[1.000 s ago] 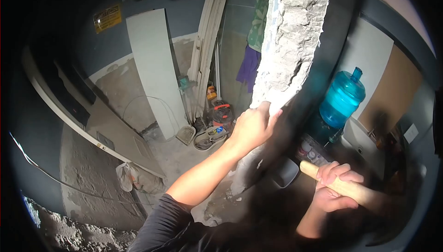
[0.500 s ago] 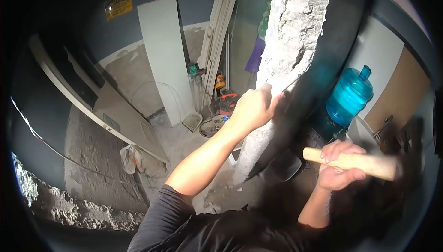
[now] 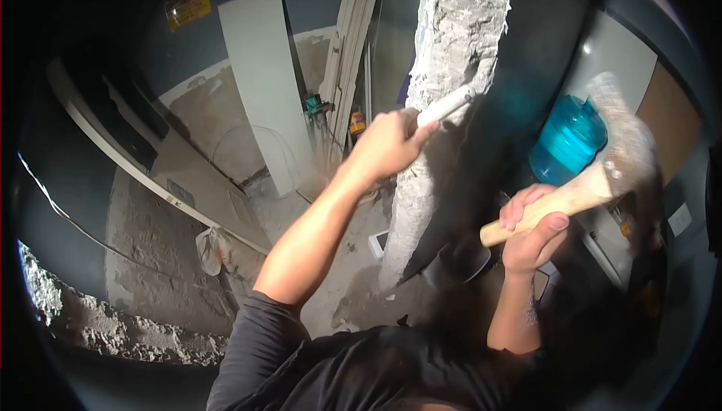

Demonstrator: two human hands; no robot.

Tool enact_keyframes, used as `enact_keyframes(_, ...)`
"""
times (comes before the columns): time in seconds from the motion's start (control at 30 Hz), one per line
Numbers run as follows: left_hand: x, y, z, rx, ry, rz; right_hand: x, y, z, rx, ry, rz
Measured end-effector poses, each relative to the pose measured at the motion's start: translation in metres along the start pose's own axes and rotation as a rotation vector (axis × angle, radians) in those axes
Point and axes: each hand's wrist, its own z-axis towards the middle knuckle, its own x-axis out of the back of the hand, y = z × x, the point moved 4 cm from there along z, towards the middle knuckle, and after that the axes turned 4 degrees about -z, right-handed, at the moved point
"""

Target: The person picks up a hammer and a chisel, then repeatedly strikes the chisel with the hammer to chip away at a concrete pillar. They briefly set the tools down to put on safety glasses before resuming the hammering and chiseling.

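Observation:
My left hand (image 3: pixel 387 144) is closed around a chisel (image 3: pixel 449 106), a pale round bar with its far end at the rough, broken edge of a wall (image 3: pixel 460 35). Bare grey mortar shows along that edge, and the lower part stands in shadow. Off to the right, my right hand (image 3: pixel 532 224) grips a hammer (image 3: pixel 560 204) by its thick wooden handle. The hammer's head is raised up and to the right, smeared by motion, and overlaps the blue water jug in this view.
A blue water jug (image 3: pixel 568 140) stands at the right. Against the back wall lean a pale board (image 3: pixel 259 87) and long strips (image 3: pixel 350 42). A white bag (image 3: pixel 218 249) sits on the floor at left, by a leaning door panel (image 3: pixel 203 193). A dark basin (image 3: pixel 457 264) lies below the wall edge.
The hammer has swung upward, bringing its head into view. My left hand has shifted slightly left and up with the chisel, which shows more of its pale length. The view has moved a little.

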Motion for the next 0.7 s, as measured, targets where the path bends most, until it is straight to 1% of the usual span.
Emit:
enact_keyframes(0.03, 0.004, -0.003, 0.003, 0.016, -0.056, 0.035, -0.007, -0.002, 0.002, 0.029, 0.048, 0.034)
enact_keyframes(0.07, 0.005, -0.012, 0.006, -0.052, -0.040, 0.024, -0.006, 0.004, 0.003, 0.066, -0.009, -0.063)
enact_keyframes(0.13, 0.006, -0.012, 0.004, -0.102, -0.021, 0.010, 0.000, 0.037, -0.003, -0.021, -0.177, -0.233)
enact_keyframes(0.17, 0.005, -0.010, 0.005, -0.104, -0.023, 0.011, 0.004, 0.063, -0.007, -0.035, -0.195, -0.456)
enact_keyframes(0.2, 0.003, -0.010, 0.005, -0.033, -0.031, 0.034, 0.007, 0.085, -0.014, -0.050, -0.211, -0.680)
enact_keyframes(0.23, 0.002, -0.010, 0.004, 0.038, -0.036, 0.056, 0.013, 0.099, -0.024, -0.214, -0.212, -0.538)
enact_keyframes(0.27, 0.004, -0.009, 0.006, 0.037, -0.031, 0.056, 0.014, 0.092, -0.024, -0.209, -0.215, -0.537)
enact_keyframes(0.33, 0.006, -0.012, 0.009, 0.065, -0.065, 0.012, 0.015, 0.071, -0.025, -0.299, -0.149, -0.412)
enact_keyframes(0.37, 0.010, -0.007, 0.011, 0.102, -0.066, 0.006, 0.011, 0.054, -0.020, -0.248, -0.120, -0.406)
enact_keyframes(0.4, 0.013, -0.007, 0.015, 0.135, -0.070, -0.106, 0.012, 0.041, -0.014, -0.189, -0.157, -0.380)
enact_keyframes(0.47, 0.021, -0.004, 0.017, 0.212, -0.131, -0.059, 0.007, 0.012, -0.004, -0.054, -0.131, -0.224)
enact_keyframes(0.53, 0.016, -0.012, 0.016, 0.190, -0.123, -0.084, -0.005, -0.015, 0.002, 0.071, -0.068, -0.003)
enact_keyframes(0.6, 0.008, -0.016, 0.012, 0.141, -0.084, -0.291, -0.009, -0.013, 0.001, 0.069, -0.044, 0.020)
enact_keyframes(0.63, 0.005, -0.022, 0.009, 0.187, -0.083, -0.291, -0.006, 0.002, 0.000, 0.071, -0.104, -0.140)
enact_keyframes(0.67, 0.001, -0.021, 0.007, 0.186, -0.084, -0.293, 0.001, 0.026, -0.002, 0.074, -0.164, -0.301)
enact_keyframes(0.7, 0.000, -0.018, 0.005, 0.101, -0.032, -0.122, 0.009, 0.055, -0.007, -0.027, -0.187, -0.464)
